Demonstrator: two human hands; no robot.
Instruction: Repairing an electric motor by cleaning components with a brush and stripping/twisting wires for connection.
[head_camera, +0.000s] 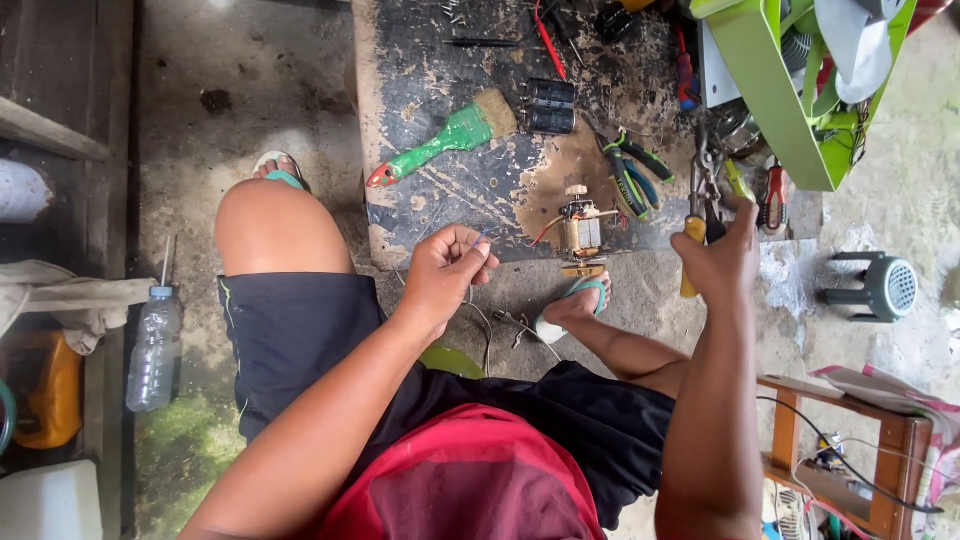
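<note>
While the scorched counter (440, 215) is seen from above | a small motor (581, 235) is laid at its near edge | yellow-handled pliers (697, 235) are clamped in the right hand (722, 262) fingers | a thin wire (479, 240) is pinched by the left hand (445, 270) fingers, just left of the motor.

From my feed there's a green-handled paintbrush (445, 137) lying on the scorched bench (420, 60), two black capacitors (548, 106) just beside its bristles. A plastic bottle (153, 348) stands on the floor far left, a small teal stool (873, 287) far right, and a lime-green casing (775, 90) up top.
</note>
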